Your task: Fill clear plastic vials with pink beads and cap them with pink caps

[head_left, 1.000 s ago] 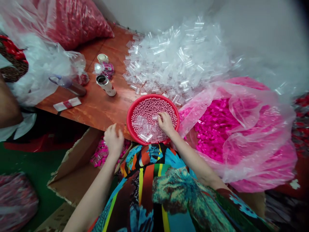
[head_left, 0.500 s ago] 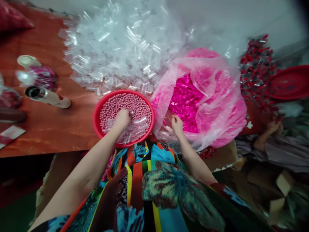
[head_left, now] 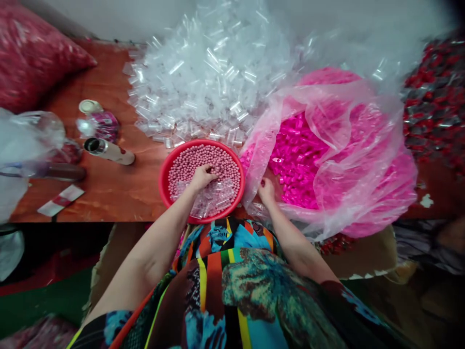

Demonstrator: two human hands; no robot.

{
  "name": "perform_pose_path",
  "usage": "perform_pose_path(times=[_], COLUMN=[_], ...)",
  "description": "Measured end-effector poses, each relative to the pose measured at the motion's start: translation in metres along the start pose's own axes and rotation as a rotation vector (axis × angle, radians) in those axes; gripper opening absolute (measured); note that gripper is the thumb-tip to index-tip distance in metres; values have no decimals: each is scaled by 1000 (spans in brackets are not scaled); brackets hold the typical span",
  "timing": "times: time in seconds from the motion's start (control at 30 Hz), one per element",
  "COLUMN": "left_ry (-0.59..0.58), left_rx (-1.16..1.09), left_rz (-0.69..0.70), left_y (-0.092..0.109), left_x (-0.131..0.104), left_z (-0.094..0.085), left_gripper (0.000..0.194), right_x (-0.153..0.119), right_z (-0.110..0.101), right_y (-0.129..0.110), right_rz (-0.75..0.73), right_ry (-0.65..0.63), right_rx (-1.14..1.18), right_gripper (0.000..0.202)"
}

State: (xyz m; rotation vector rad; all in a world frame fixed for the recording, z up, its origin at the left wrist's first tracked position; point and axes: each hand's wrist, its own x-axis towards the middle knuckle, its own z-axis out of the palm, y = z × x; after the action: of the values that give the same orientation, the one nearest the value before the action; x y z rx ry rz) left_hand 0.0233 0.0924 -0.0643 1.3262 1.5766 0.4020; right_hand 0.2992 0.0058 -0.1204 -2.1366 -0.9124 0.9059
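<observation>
A red bowl holds many small round pink beads and a group of clear plastic tubes at its near side. My left hand is over the beads, thumb and fingers pinched together; what they hold is too small to make out. To its right, a large translucent pink bag lies open with glossy magenta plastic pieces inside. My right hand is at the bag's left opening, fingers curled closed, just left of the magenta pieces. Its fingertips are partly hidden.
A tall heap of clear tubes rises behind the bowl. Left on the orange-brown table lie a pale cylinder, a small purple bundle and a full pink sack. Red-and-clear pieces are piled at right.
The view has swung left, so everything appears farther right. My right hand has shifted left, away from the magenta pieces. The shiny clear thing at my left fingertips no longer shows.
</observation>
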Motion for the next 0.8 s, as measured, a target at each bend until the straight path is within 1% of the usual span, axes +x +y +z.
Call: perform_pose_path(times=[0.1, 0.17, 0.27, 0.33, 0.4, 0.47, 0.5, 0.57, 0.67, 0.73, 0.8], left_ry=[-3, -35, -114, -156, -192, -219, -230, -243, -237, -209, -168], left_rx=[-358, -582, -789, -929, -1046, -1139, -1175, -1224, -1224, -1200, -1161], left_rz=[50, 55, -2, -53, -102, -127, -121, -92, -54, -39, -33], left_y=[-4, -6, -9, -8, -5, -2, 0, 3, 4, 4, 2], left_x=[-21, -39, -65, -79, -90, -99, -102, -108, -116, -120, -124], left_z=[-11, -19, -29, -31, -31, -30, -29, -29, -30, -31, -30], left_gripper=[27, 36, 43, 41, 38, 33, 30, 24, 22, 24, 28], right_x=[-8, -16, -29, -38, -47, -55, -59, -65, -73, -77, -81], right_z=[-18, -34, -51, -52, -43, -26, -15, 5, 29, 38, 41], right_y=[-3, -10, -33, -57, -86, -115, -129, -151, -172, -180, -184], right_rz=[29, 37, 15, -11, -38, -96, -139, -260, -502, -663, -810], right_ry=[13, 16, -9, -118, -306, -498, -568, -651, -712, -757, -804], right_rx=[121, 200, 302, 408, 492, 488, 478, 431, 346, 271, 181], right_gripper=[9, 10, 20, 31, 37, 34, 32, 29, 30, 29, 24])
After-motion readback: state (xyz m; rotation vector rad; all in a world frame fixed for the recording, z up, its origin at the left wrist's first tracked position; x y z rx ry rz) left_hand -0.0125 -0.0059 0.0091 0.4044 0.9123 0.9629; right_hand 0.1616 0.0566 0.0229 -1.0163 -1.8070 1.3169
